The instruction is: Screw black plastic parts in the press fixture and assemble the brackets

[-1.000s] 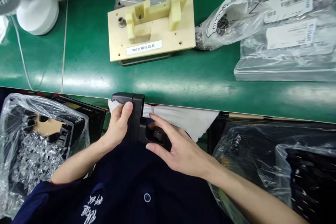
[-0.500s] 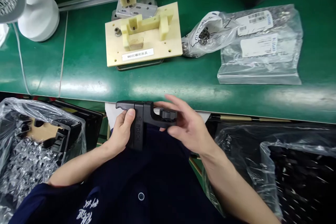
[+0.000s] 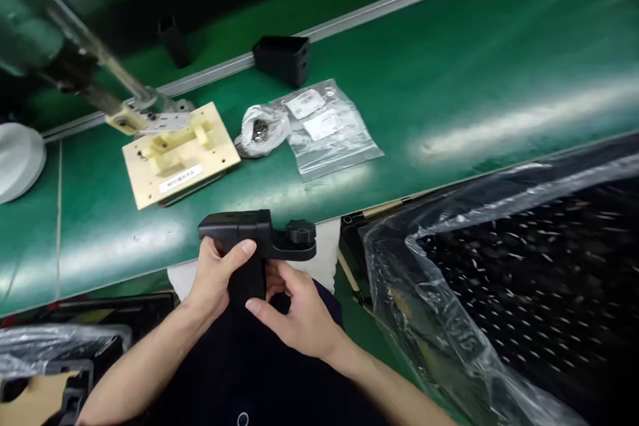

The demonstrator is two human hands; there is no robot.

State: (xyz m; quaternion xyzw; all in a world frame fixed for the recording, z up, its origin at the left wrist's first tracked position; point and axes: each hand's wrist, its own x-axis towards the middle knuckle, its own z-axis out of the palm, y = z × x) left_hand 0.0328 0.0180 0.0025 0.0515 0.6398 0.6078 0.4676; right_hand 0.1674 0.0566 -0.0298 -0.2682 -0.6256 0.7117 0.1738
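Note:
A black plastic clamp bracket (image 3: 234, 229) is held just off the front edge of the bench, with a lobed knob (image 3: 300, 231) at its right end. My left hand (image 3: 214, 273) grips its left side, thumb across the front face and fingers mostly behind. My right hand (image 3: 294, 313) closes on the lower right of the body, its thumb at the right edge and the fingers curled beside and behind it. The backs of the bracket and the hidden fingertips do not show.
On the green bench (image 3: 399, 166) stand a cream fixture plate (image 3: 144, 193) under a press and a black bin (image 3: 282, 56). Plastic bags (image 3: 339, 146) lie beside the fixture, one with small metal parts. A lined box of black parts (image 3: 524, 266) is at right, another box (image 3: 40, 386) at lower left.
My view has swung to the right. My right hand has moved from beside the knob down onto the bracket's lower body. My left hand keeps its hold.

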